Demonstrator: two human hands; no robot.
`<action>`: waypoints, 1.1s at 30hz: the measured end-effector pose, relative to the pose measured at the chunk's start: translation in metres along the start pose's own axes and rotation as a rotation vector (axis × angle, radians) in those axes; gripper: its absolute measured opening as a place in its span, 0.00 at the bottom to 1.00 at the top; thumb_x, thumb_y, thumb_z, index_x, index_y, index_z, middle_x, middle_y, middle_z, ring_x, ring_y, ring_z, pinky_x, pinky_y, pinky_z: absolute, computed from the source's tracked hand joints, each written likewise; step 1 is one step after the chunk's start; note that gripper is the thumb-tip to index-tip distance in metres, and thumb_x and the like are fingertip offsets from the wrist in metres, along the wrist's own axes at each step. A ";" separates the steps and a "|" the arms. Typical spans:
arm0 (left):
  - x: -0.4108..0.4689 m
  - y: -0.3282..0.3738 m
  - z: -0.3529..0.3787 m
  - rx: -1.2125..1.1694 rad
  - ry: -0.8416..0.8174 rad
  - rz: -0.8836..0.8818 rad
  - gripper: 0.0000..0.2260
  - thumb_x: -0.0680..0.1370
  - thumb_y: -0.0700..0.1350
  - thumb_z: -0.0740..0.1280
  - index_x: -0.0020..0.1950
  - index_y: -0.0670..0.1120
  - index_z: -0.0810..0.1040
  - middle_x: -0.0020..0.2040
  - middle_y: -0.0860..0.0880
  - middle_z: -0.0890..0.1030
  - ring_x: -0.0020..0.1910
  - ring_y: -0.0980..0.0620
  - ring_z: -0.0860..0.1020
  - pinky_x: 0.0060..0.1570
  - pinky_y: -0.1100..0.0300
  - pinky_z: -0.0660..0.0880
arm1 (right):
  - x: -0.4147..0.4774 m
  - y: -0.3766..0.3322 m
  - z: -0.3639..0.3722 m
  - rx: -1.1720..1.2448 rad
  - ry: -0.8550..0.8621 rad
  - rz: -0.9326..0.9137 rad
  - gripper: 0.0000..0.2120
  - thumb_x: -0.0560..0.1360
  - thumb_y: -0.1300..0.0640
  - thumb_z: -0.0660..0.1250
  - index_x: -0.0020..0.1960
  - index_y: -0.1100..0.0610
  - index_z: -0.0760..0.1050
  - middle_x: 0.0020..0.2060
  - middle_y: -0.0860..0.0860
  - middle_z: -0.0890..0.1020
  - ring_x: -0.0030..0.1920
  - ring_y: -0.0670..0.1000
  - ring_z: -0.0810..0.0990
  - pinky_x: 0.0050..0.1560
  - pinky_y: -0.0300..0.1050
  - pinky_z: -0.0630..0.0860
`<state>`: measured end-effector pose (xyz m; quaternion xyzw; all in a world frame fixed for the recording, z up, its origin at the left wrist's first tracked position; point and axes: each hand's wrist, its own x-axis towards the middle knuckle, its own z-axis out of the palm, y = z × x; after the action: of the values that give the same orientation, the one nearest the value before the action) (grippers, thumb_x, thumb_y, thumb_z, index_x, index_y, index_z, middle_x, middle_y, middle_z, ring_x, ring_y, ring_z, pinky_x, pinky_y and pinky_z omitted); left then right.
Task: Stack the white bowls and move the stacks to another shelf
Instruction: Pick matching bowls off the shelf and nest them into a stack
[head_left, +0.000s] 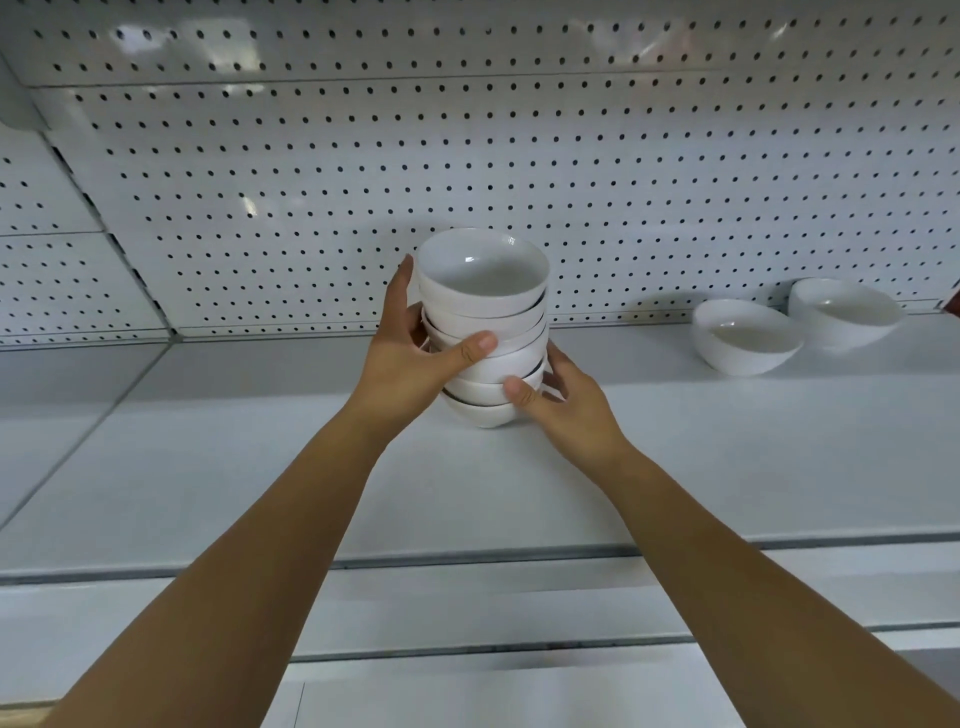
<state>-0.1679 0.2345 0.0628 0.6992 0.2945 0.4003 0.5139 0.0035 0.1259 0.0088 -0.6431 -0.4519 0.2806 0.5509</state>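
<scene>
A stack of several white bowls (485, 306) stands on the white shelf (260, 467), near the middle. My left hand (410, 358) grips the stack's left side, thumb across the front of the middle bowls. My right hand (566, 402) holds the lower bowls from the right, thumb on the front. Two single white bowls stand apart at the right: a nearer bowl (745, 338) and a farther bowl (844, 312) by the back wall.
A white pegboard back wall (363, 171) rises behind the shelf. The shelf's front edge (467, 564) runs across below my forearms, with another white ledge (519, 675) lower down. A side pegboard panel (62, 260) closes the left.
</scene>
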 end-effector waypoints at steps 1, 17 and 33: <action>0.000 -0.001 0.000 -0.006 0.008 0.000 0.50 0.69 0.49 0.84 0.83 0.61 0.56 0.67 0.54 0.81 0.66 0.58 0.80 0.68 0.49 0.77 | 0.000 0.000 0.000 -0.001 0.000 -0.005 0.42 0.68 0.32 0.74 0.79 0.42 0.65 0.70 0.39 0.77 0.69 0.43 0.76 0.73 0.52 0.73; 0.000 0.006 0.001 0.003 0.043 0.011 0.38 0.69 0.48 0.84 0.76 0.53 0.71 0.62 0.55 0.84 0.61 0.58 0.82 0.62 0.56 0.81 | 0.008 -0.021 -0.013 0.084 -0.078 -0.096 0.32 0.77 0.49 0.75 0.78 0.45 0.67 0.70 0.38 0.77 0.70 0.38 0.74 0.68 0.41 0.71; -0.009 0.001 0.010 -0.059 0.111 0.095 0.28 0.72 0.44 0.82 0.70 0.48 0.77 0.63 0.55 0.84 0.64 0.55 0.81 0.62 0.59 0.78 | 0.009 -0.012 -0.011 0.213 -0.055 -0.083 0.28 0.76 0.60 0.76 0.72 0.55 0.71 0.68 0.47 0.80 0.70 0.44 0.76 0.67 0.41 0.75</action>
<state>-0.1634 0.2221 0.0602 0.6738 0.2773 0.4708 0.4975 0.0133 0.1288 0.0238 -0.5536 -0.4607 0.3214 0.6148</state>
